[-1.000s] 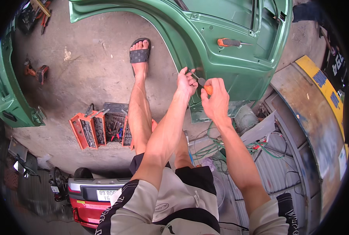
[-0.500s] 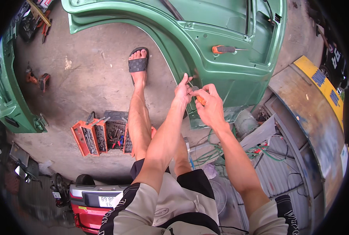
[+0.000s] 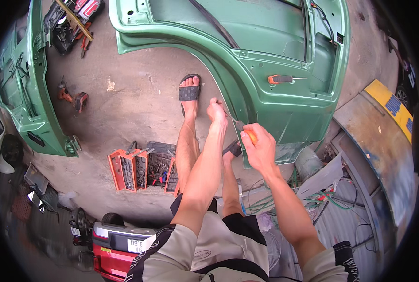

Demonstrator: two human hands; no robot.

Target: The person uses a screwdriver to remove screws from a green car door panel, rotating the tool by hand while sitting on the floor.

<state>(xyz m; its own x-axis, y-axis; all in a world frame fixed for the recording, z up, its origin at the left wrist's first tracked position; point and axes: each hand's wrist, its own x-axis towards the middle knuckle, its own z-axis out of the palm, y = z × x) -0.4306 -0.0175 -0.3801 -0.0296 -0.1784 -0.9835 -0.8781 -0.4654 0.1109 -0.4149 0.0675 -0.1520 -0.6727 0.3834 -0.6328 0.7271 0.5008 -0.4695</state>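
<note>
Head view. Your right hand is closed around the orange handle of a screwdriver, whose thin shaft points up and leftward to the fingers of your left hand. The screwdriver lies between your two hands, beside the curved inner edge of a large green panel. Your left hand is at that edge with its fingers bent; they are partly hidden, so whether they pinch the shaft or the panel cannot be told. A second screwdriver, also with orange on its handle, rests on the panel, its shaft toward the right. Your sandal is on the floor inside the panel's curve. To the left are an open orange toolbox holding assorted tools, a drill lying on the floor, and another green panel. A red car shows at lower left; a rusty sheet with a yellow band is at right.
</note>
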